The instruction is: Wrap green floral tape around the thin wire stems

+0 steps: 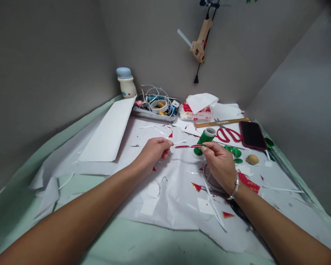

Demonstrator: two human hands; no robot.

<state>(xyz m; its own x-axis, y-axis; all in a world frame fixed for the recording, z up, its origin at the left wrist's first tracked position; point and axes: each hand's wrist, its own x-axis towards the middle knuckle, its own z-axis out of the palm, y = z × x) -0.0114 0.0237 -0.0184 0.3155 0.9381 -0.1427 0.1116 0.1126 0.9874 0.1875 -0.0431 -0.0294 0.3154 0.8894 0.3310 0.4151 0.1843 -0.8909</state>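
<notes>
My left hand (158, 148) is pinched closed on a thin white strip (180, 142) whose free end points right. My right hand (219, 162), with a silver bangle at the wrist, is pinched closed on a narrow red strip (195, 146) with a pale edge. Between the hands, in line with it, runs another slim red piece (182, 147); whether the two red parts join is too small to tell. Behind my right fingers stands a spool of green thread (206, 137), slightly tilted. Several shiny green leaf-like pieces (237, 152) lie just right of that hand.
Around lie red-handled scissors (228, 134), a phone (253, 135), a wooden ruler (223, 122), a tissue pack (195, 113) and a metal tray (156, 115) of supplies. A folded white sheet (107, 132) is at left. A glue gun (200, 42) hangs on the wall.
</notes>
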